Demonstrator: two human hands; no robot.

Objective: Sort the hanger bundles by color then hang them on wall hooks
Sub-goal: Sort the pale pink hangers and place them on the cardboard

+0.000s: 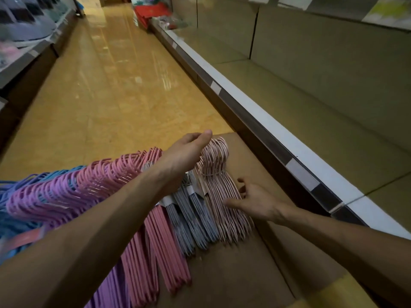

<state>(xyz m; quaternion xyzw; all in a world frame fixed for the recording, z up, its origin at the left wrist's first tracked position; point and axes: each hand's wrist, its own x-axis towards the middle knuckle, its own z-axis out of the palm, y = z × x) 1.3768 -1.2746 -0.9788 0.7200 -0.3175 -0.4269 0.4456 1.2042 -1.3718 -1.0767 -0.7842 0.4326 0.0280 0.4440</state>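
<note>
While the pale pink bundle (pixel 219 190) lies at the right end of the row on the cardboard (pixel 233 270), take it with both hands before lifting. Your left hand (pixel 186 152) reaches across from the left and sits at the bundle's hooks (pixel 219 147); its fingers are hidden behind the palm, so you cannot tell whether that grip is closed on the hooks or only touching them. Your right hand (pixel 255 202) hovers over the bundle's right shoulder with fingers spread and relaxed: that grip is open and holds nothing.

Procedure, as judged from this position:
1. Close the left grip round the hooks above the band (pixel 213 173).
2. Support the arms of the bundle from the right with the right hand.
3. Lift it clear of the grey bundles (pixel 195 221) just to its left so the hooks do not snag.

Appearance: thin pale pink hangers, stacked tight, tied at the neck by a thin band, hooks pointing far, shoulders fanning near. Left of it lie two grey bundles, then deeper pink bundles (pixel 162 245), then purple bundles (pixel 44 196) and blue bundles (pixel 13 227) at far left. The colours already run in groups. A shelf (pixel 322 121) stands along the right.
</note>
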